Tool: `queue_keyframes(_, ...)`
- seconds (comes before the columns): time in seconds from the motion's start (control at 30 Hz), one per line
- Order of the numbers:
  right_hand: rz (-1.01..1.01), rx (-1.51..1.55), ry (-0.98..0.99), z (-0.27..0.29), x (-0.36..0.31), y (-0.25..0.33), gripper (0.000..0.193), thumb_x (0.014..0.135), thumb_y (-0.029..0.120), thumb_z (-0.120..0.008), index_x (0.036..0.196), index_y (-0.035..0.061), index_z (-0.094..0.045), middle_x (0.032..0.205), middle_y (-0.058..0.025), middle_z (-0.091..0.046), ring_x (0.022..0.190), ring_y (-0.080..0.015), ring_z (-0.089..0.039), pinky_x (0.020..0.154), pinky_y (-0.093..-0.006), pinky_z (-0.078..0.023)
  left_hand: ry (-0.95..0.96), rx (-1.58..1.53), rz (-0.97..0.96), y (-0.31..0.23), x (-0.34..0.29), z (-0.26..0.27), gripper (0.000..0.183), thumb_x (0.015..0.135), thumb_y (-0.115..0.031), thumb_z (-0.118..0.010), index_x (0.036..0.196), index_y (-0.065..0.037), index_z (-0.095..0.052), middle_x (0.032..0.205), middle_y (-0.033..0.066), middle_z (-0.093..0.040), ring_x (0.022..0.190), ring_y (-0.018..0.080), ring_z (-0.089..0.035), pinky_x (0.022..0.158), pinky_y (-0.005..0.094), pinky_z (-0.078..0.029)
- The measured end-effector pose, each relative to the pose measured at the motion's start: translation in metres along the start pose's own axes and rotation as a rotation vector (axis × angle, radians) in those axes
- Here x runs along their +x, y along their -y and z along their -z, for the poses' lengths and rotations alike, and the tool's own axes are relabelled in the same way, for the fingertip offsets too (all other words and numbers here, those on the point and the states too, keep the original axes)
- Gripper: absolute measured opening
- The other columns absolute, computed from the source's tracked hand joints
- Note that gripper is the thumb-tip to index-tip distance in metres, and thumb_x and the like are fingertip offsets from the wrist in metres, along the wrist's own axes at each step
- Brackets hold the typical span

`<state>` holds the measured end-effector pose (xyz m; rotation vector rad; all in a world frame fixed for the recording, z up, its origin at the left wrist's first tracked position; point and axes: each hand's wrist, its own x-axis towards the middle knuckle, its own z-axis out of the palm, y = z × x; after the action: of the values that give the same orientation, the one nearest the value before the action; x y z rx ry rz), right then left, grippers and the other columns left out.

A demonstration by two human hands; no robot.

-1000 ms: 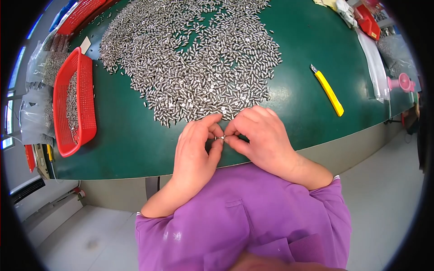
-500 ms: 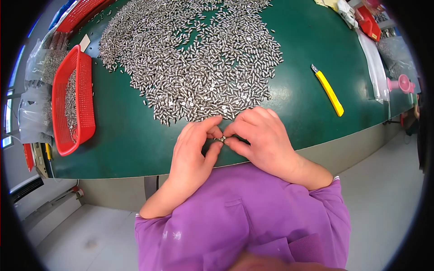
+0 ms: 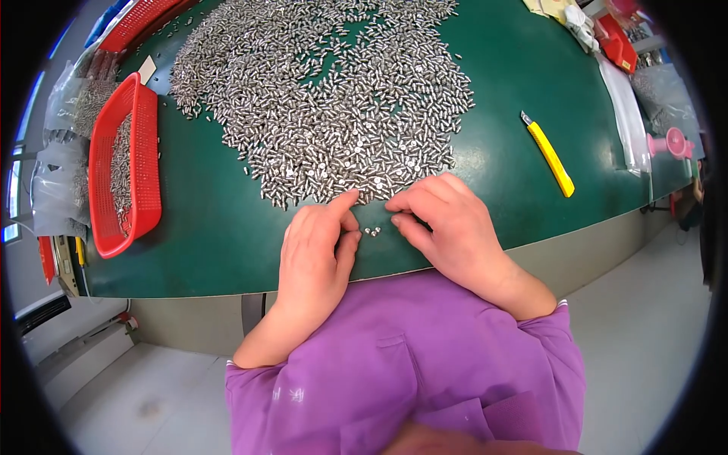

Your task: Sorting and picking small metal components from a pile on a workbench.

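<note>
A large heap of small pointed silvery metal parts (image 3: 334,121) covers the far middle of the green table. Between my hands, a few short shiny metal pieces (image 3: 372,231) lie by themselves on the tabletop, touched by neither hand. My left hand (image 3: 312,249) rests just left of them, open, its index finger reaching to the heap's near edge and its thumb lower down. On the other side is my right hand (image 3: 453,226), also open, with a gap between index finger and thumb and the fingertips close to the heap. I see nothing held in either hand.
A red perforated basket (image 3: 148,171) with more small parts stands at the left, beside clear plastic bags (image 3: 61,182). A yellow box cutter (image 3: 551,159) lies to the right, its blade end pointing away. A pink object (image 3: 671,144) sits at the far right, near a white plastic sheet (image 3: 628,121).
My hands have moved apart, the left leftward and the right rightward. The small metal pieces that were between my fingertips now lie loose on the table.
</note>
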<state>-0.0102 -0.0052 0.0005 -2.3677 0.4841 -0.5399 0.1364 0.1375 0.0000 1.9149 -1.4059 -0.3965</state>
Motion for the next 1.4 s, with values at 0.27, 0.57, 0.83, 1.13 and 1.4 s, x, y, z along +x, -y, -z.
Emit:
queue_keyframes(0.27, 0.089, -0.183, -0.048, -0.011, 0.012, -0.001, 0.018, 0.073, 0.009, -0.074, 0.088, 0.0133, -0.066, 0.081, -0.0009, -0.057, 0.077, -0.0222, -0.055, 0.066, -0.034, -0.046, -0.015, 0.099, -0.051, -0.001, 0.0, -0.002, 0.053, 0.074, 0.012, -0.064, 0.124, -0.005, -0.055, 0.087, 0.0063, -0.062, 0.084, 0.0236, -0.058, 0.078, 0.0347, -0.047)
queue_keyframes(0.57, 0.045, -0.1, -0.026, -0.008, 0.004, 0.001, 0.012, 0.073, 0.011, -0.072, 0.081, 0.0109, -0.063, 0.079, -0.0031, -0.053, 0.079, -0.0243, -0.053, 0.066, -0.0363, -0.046, -0.062, -0.032, -0.07, 0.005, 0.005, -0.012, 0.048, 0.08, 0.008, -0.061, 0.125, -0.007, -0.054, 0.092, 0.006, -0.066, 0.083, 0.0249, -0.06, 0.075, 0.0363, -0.049)
queue_keyframes(0.83, 0.032, -0.05, -0.053, -0.007, 0.005, 0.001, 0.012, 0.071, 0.009, -0.073, 0.078, 0.0099, -0.063, 0.076, -0.0034, -0.054, 0.075, -0.0248, -0.055, 0.065, -0.0369, -0.046, -0.082, -0.065, 0.028, 0.0, 0.005, -0.013, 0.05, 0.08, 0.006, -0.064, 0.127, -0.008, -0.053, 0.091, 0.0034, -0.067, 0.082, 0.0229, -0.061, 0.073, 0.0353, -0.05)
queue_keyframes(1.13, 0.011, -0.049, -0.053, -0.003, -0.001, -0.005, 0.016, 0.069, 0.008, -0.076, 0.077, 0.012, -0.063, 0.074, -0.0005, -0.056, 0.073, -0.0219, -0.056, 0.064, -0.0346, -0.046, -0.106, 0.016, -0.089, 0.005, 0.011, -0.011, 0.052, 0.076, 0.006, -0.066, 0.125, -0.008, -0.056, 0.09, 0.0029, -0.066, 0.081, 0.0231, -0.059, 0.074, 0.0355, -0.049)
queue_keyframes(1.4, 0.012, -0.053, -0.058, -0.006, -0.001, -0.003, 0.015, 0.07, 0.009, -0.075, 0.077, 0.0123, -0.062, 0.076, -0.0008, -0.056, 0.076, -0.0228, -0.056, 0.065, -0.0353, -0.046, -0.113, 0.088, -0.104, 0.005, 0.012, -0.011, 0.052, 0.075, 0.007, -0.066, 0.125, -0.008, -0.058, 0.093, 0.0045, -0.063, 0.087, 0.0254, -0.057, 0.078, 0.0364, -0.047)
